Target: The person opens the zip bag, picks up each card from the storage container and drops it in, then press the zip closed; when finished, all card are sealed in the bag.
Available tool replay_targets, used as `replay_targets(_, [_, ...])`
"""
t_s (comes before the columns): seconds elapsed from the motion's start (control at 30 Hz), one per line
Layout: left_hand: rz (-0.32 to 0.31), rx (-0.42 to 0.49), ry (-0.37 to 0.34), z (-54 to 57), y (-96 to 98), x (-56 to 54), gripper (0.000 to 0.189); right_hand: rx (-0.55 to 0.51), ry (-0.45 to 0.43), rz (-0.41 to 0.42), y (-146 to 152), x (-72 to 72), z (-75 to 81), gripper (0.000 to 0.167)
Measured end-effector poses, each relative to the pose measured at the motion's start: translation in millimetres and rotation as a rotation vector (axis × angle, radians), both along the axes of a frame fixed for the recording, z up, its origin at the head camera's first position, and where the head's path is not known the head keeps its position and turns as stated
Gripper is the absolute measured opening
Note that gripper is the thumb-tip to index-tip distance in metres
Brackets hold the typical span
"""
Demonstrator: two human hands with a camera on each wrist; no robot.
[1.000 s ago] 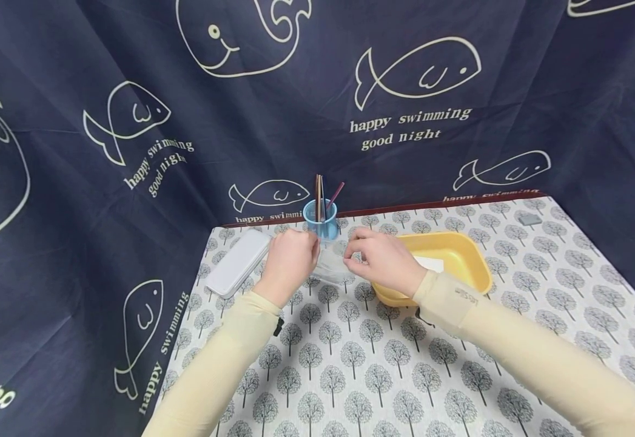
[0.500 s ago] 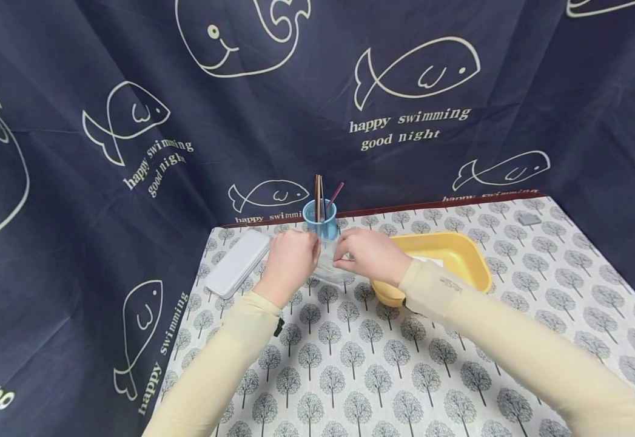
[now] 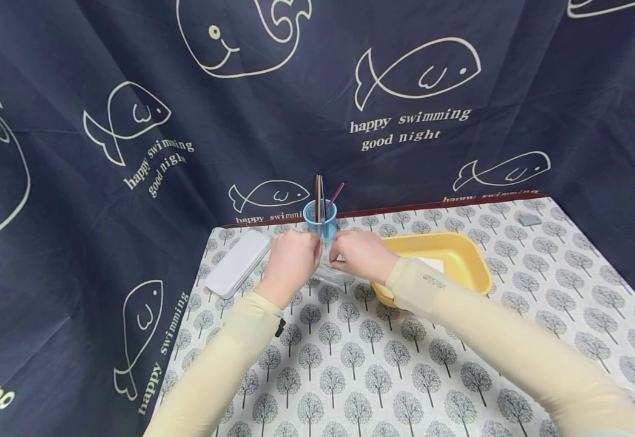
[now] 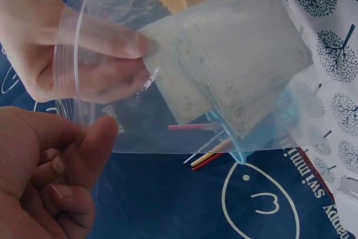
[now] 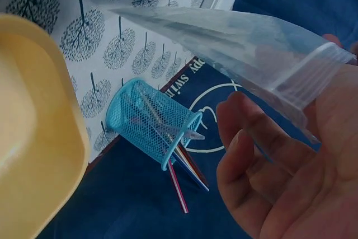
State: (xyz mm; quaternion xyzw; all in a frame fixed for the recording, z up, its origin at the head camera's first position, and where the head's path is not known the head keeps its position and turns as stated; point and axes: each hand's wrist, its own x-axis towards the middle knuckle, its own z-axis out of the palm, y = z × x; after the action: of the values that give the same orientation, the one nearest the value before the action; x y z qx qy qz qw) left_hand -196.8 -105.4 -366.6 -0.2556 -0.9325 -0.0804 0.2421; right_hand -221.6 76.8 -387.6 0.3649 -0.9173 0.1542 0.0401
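Observation:
My left hand (image 4: 50, 177) pinches the corner of a clear zip bag (image 4: 145, 138) beside its zip strip. Inside the bag lies a fanned stack of pale rectangular cards (image 4: 246, 43) with fine print along their edges. Through the plastic in the left wrist view, the fingers of my right hand (image 4: 45, 43) show, spread a little apart, overlapping the card edges. In the right wrist view that right hand (image 5: 268, 177) has loosely bent fingers just under the bag (image 5: 246, 43), with nothing pinched between them. From the head, both hands face each other over the bag (image 3: 336, 277).
Behind the hands stands a blue mesh pen cup (image 3: 320, 220) with several pens or pencils. A yellow tray (image 3: 470, 261) with something white in it sits at right. At left lies a white case (image 3: 239, 262); a small grey item (image 3: 529, 219) lies far right.
My right hand has moved left toward the bag and my left hand, its fingers drawing closer together. The left hand has kept its place, still gripping the bag.

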Motion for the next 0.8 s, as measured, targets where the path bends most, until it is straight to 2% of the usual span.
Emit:
replay_targets(0.4, [0.002, 0.018, -0.007, -2.7, 0.7, 0.0, 0.026, 0.096, 0.062, -0.018, -6.2, 0.3, -1.9, 0.008])
replay_targets(0.8, [0.011, -0.003, 0.001, -3.5, -0.4, -0.8, 0.022, 0.053, 0.077, 0.012, -1.3, 2.3, -1.3, 0.008])
